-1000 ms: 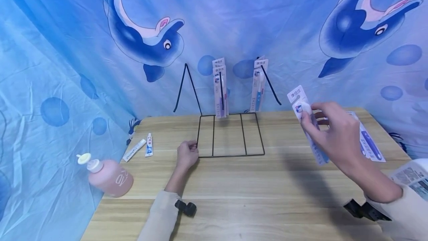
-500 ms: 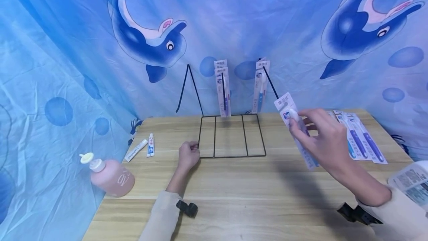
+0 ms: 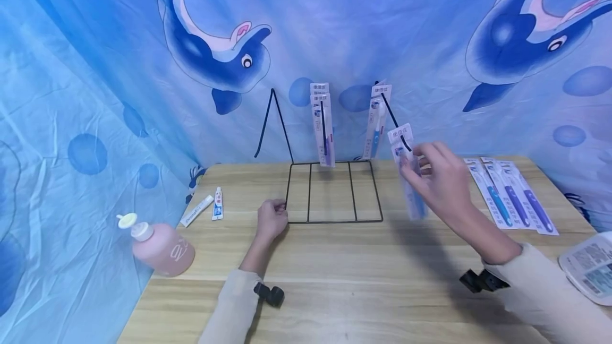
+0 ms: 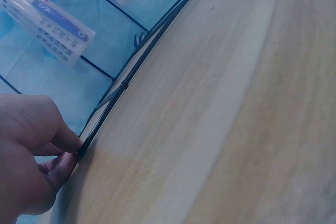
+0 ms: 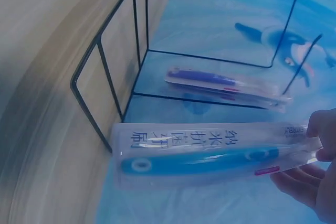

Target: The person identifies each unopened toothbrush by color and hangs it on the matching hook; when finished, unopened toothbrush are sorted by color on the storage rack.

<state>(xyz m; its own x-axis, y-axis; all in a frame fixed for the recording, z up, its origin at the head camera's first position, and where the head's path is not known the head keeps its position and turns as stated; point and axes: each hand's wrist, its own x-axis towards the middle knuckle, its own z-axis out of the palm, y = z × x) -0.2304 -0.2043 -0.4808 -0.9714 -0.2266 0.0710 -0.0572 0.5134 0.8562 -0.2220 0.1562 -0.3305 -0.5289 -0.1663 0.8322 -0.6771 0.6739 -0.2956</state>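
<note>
The right hand is holding a toothbrush pack up in the air, with its fingers pinching the pack near the top. The pack is a long, flat card with a clear plastic cover, and a blue toothbrush with a white head is lying inside it. It is hanging just beside the right hook of the black wire rack. The top of the pack is touching the tip of that hook.

The left hand is gripping the front left corner of the rack, with its fingers curling around the thin wire. The rack is made of thin black bars, and its flat square base is lying on the smooth wooden tabletop.

Two packs are hanging on the middle hook, and one pack is hanging farther back on the right hook. Three more packs are lying flat on the tabletop to the right. A round pink bottle is sitting on the left side, with two small tubes near it.
</note>
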